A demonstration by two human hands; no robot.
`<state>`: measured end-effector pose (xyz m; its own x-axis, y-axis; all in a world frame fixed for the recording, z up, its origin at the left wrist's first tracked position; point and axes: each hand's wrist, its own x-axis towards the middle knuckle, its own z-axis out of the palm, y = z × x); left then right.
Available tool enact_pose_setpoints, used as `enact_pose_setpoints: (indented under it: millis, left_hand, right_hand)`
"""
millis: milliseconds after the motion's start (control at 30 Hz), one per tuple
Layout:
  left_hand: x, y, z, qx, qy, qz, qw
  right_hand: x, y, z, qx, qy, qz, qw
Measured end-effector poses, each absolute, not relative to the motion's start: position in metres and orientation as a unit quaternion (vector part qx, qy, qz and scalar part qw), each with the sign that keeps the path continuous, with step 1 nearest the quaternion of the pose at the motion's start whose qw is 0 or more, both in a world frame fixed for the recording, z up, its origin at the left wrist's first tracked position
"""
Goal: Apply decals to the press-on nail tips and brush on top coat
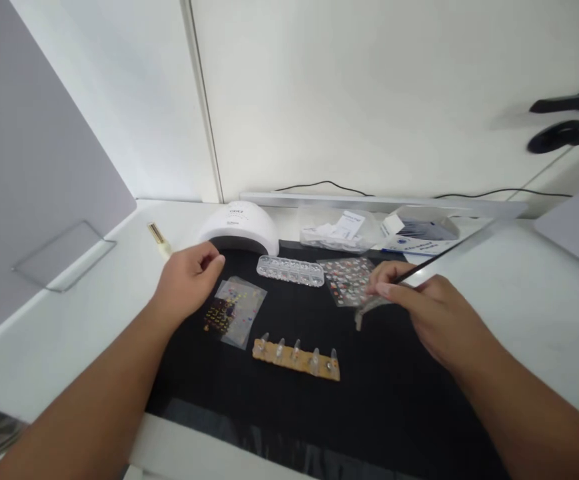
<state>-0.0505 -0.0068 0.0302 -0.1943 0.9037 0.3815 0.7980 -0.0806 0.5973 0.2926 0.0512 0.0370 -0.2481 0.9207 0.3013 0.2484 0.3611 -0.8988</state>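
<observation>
My right hand (404,293) pinches a thin dark stick-like tool (432,257) over the right part of the black mat (294,313). Just left of its fingertips lies a sheet of small stickers (346,280). My left hand (189,277) is curled at the mat's left edge, above transparent sticker sheets (239,310); whether it holds anything is hidden. A tan strip (296,360) with several clear nail tips stands near the mat's middle. Behind it sits a clear compartment case (290,270) of small pieces.
A white dome-shaped lamp (242,223) stands at the back left. Behind the mat are a clear container (336,228) with papers and an open box (422,230). A gold-capped bottle (160,240) is beyond my left hand. A wire frame (64,257) is at the far left.
</observation>
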Motion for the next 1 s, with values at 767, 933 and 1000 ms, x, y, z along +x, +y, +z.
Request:
enact_pose_setpoints:
  millis: [767,933,1000]
  left_hand:
    - [-0.039,-0.012,0.038,0.679,0.704,0.192,0.083]
    - [-0.039,-0.014,0.036,0.680,0.703,0.189,0.087]
    - [-0.038,-0.014,0.035,0.684,0.700,0.186,0.088]
  right_hand:
    - [0.299,0.051,0.031,-0.358,-0.930,0.084,0.017]
    - [0.297,0.051,0.029,-0.383,-0.922,0.058,0.014]
    - [0.298,0.053,0.027,-0.393,-0.918,0.051,0.024]
